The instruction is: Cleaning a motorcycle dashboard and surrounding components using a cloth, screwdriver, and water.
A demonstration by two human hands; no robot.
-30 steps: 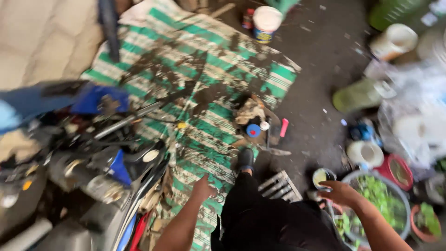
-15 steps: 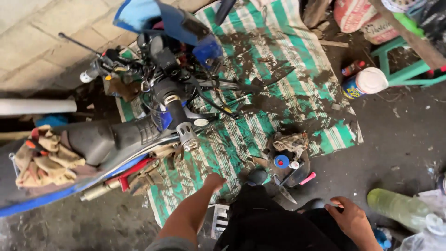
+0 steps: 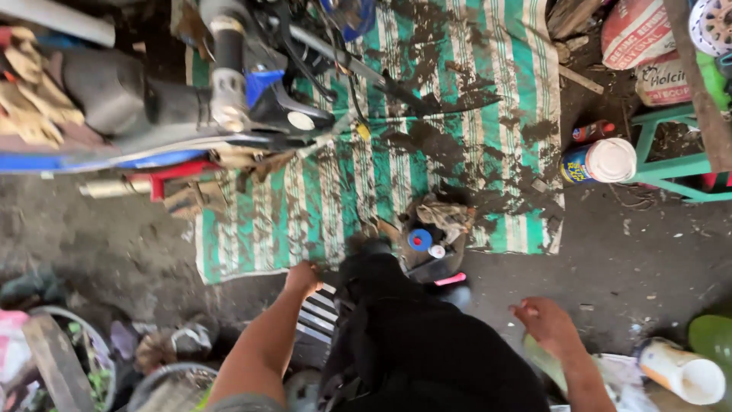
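Observation:
I look down over my dark trousers (image 3: 427,343) at a green and white striped mat (image 3: 457,114) smeared with dark grease. My left hand (image 3: 303,278) rests at the mat's near edge, on or just above a small white slatted stool (image 3: 314,324), fingers curled. My right hand (image 3: 543,320) hovers over the dirty concrete floor with fingers loosely bent and nothing in it. Just ahead of my knee lies a dirty rag (image 3: 442,215) beside a blue cap (image 3: 419,239) and a pink-handled tool (image 3: 450,279).
A stripped motorcycle (image 3: 191,99) with blue panels lies across the upper left. A spray can and a white-lidded tin (image 3: 602,162) stand by a green stool (image 3: 671,164) at right. Sacks sit upper right; basins and a cream cup (image 3: 682,371) flank me.
The view has swung left and round, so the motorcycle now lies across the top. My left hand stays at the mat's edge; my right hand has left the basin of greens.

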